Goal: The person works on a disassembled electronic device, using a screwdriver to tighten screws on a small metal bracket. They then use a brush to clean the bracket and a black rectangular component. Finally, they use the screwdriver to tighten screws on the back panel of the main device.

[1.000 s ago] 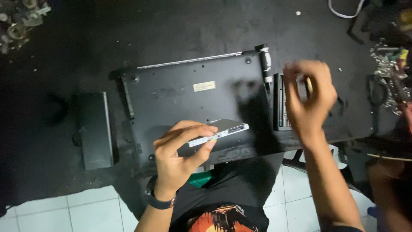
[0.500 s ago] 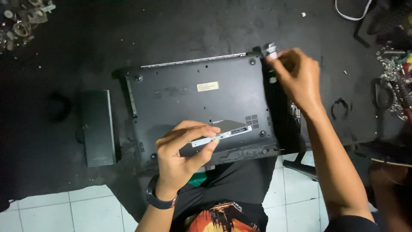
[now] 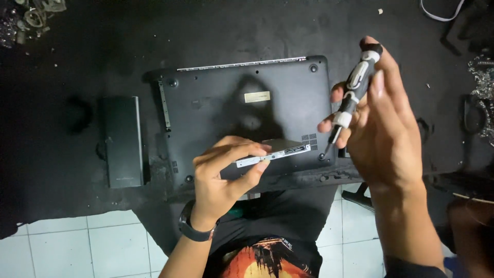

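right hand (image 3: 383,118): fingers curled closed around a screwdriver (image 3: 355,87), black and white handle, held nearly upright and tilted, tip down. tip sits just above a screw hole near the laptop's near right corner; cannot tell if it touches.

left hand (image 3: 224,177): thumb and fingers pinched shut on a thin flat drive (image 3: 280,150), grey top with a pale front strip. drive held level above the laptop's near edge, strip pointing right toward the screwdriver tip. black watch (image 3: 194,230) on the wrist.

laptop (image 3: 231,108): dark, lying base up on a black mat (image 3: 154,36), hinge edge on the far side. pale label near the middle of the base, vent slots near the right side, round feet at the corners. shadow of the hands falls across the centre.

battery (image 3: 123,141): long dark slab, flat on the mat, just left of the laptop, apart from it.

metal parts (image 3: 25,18): small pile, far left corner of the mat.

cable (image 3: 440,13): white, far right edge.

floor (image 3: 77,247): white tiles below the mat's near edge.
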